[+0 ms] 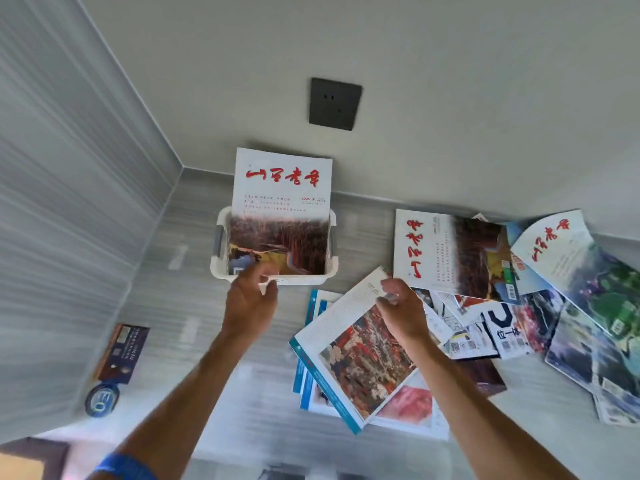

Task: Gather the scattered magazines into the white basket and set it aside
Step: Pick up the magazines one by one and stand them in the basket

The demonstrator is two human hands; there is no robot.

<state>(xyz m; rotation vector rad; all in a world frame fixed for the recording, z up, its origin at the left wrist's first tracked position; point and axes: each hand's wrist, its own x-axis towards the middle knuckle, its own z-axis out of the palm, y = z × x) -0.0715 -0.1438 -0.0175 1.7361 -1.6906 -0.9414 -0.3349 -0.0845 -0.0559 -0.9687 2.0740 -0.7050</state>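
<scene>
A white basket is sitting on a grey counter near the wall corner, with a red-titled magazine standing upright inside. The left hand is gripping its near rim, fingers curled. The right hand is pinching a teal-edged magazine above others scattered rightward.

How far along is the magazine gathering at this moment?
Early. Done: at least one red-titled magazine stands in the white basket. In hand: the right hand grips a teal-spined magazine, while the left hand holds the basket's near rim. Left: many scattered magazines still lie on the counter, and the basket is not yet set aside.
</scene>
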